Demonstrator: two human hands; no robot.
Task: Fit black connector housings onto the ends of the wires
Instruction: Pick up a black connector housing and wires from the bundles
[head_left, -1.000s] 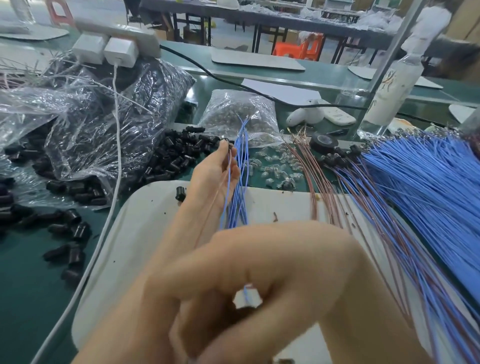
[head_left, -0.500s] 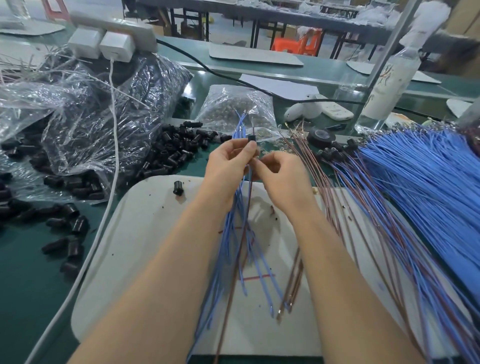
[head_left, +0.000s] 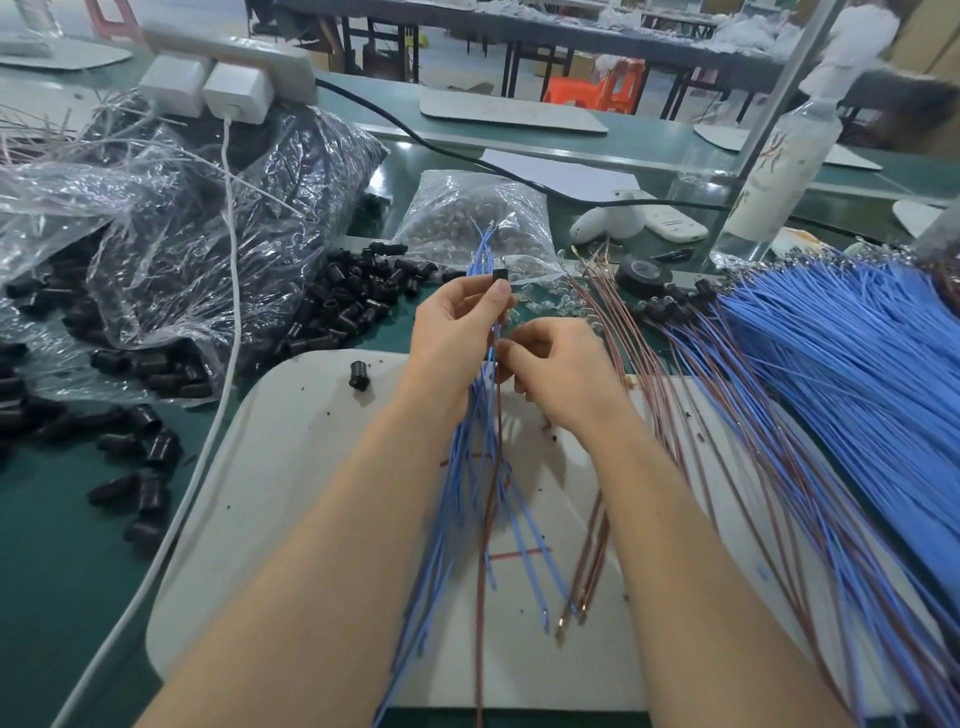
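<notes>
Left hand (head_left: 457, 332) is up at the far edge of the white rounded work board (head_left: 311, 519), thumb and forefinger nipped tight on one small black connector housing (head_left: 501, 274), the rest of its fingers curled round a loose bundle of thin blue wires (head_left: 470, 467) that trails back toward the near edge. Right hand (head_left: 563, 371) sits just beside and a little nearer, fingers curled in, and it looks to be pinching the single brown wire (head_left: 480, 597) right below that housing, though the exact contact is hidden by the thumb. So this piece reads as mid-fit: housing at the wire end, whether fully seated I can't tell. Plenty left to do, I'd say: a heap of loose black housings (head_left: 353, 306) lies far left of the hands, one stray black housing (head_left: 359, 375) stands on the board, and a broad fan of blue and brown wires (head_left: 857, 374) spreads away on the right; a few dark pieces at its far ends may be finished ones, too small to be sure. Against half a second ago, the right hand has slipped down from the housing, where both hands met, to a spot lower on the wire, while the left has held its place. A full second back the right hand was close under the camera and the left held the bundle alone.
</notes>
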